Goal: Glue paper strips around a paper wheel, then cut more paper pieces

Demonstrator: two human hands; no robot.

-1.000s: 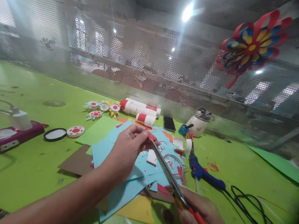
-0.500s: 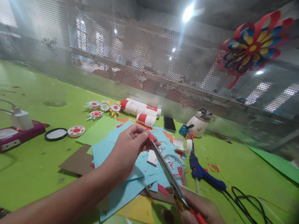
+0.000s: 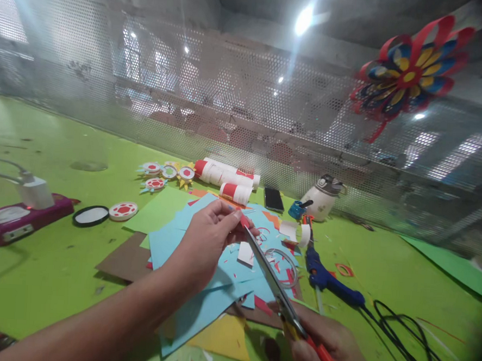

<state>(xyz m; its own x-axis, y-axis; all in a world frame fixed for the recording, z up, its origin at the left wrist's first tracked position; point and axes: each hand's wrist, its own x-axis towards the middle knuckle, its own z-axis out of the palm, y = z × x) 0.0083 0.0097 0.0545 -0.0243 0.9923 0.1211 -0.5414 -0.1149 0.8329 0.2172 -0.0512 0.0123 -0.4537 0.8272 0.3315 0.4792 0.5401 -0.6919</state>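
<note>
Between the fingertips of my left hand (image 3: pixel 212 236) is a small piece of red paper (image 3: pixel 244 221). My right hand (image 3: pixel 317 337) grips scissors (image 3: pixel 273 283) by their red handles, the long blades pointing up and to the left. Their tips meet the red paper right beside my left fingers. Beneath both hands lies a pile of light blue paper (image 3: pixel 176 239), strewn with red and white scraps. A grey ring (image 3: pixel 286 284) and a small white piece (image 3: pixel 246 254) rest on that pile, near the blades.
A blue glue gun (image 3: pixel 328 284) with a looped black cord lies at right. Behind the paper are red-and-white rolls (image 3: pixel 227 174), a phone (image 3: pixel 273 199) and a white jug (image 3: pixel 322 199). Round paper pieces (image 3: pixel 154 184) sit back left; a purple power strip (image 3: pixel 26 219) stands far left.
Hardly anything differs. Both hands, the red paper and the scissors keep nearly the same place, and the view shifts only very slightly.
</note>
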